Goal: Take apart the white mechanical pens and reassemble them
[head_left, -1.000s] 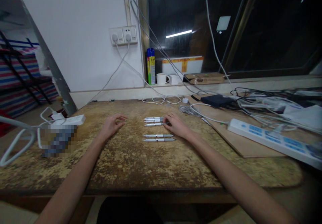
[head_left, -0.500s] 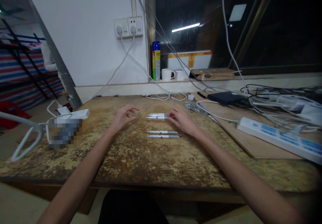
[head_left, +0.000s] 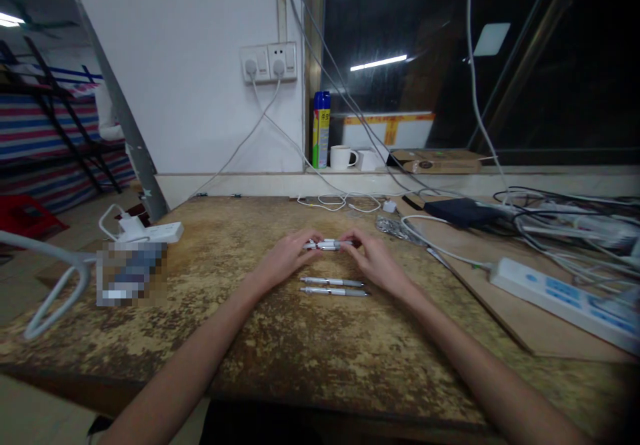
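Pens, slim, white and grey [head_left: 333, 292], lie left-to-right mid-frame, the lower two's tips pointing right. Half-curled left hand [head_left: 289, 257] and right hand [head_left: 374, 260] bracket the upper bunch [head_left: 327, 245]; grip unclear. Worn brown wooden surface [head_left: 320, 358]; dark window [head_left: 425, 32], upper right.

white and grey on the pens [head_left: 331, 291], mottled brown and tan across the table [head_left: 320, 352], striped red, white and blue on the cloth [head_left: 23, 120].

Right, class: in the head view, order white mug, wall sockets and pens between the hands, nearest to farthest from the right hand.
1. Pens: right ends at the right hand.
2. White mug: behind, on the windowsill.
3. Wall sockets: highest, leftward.
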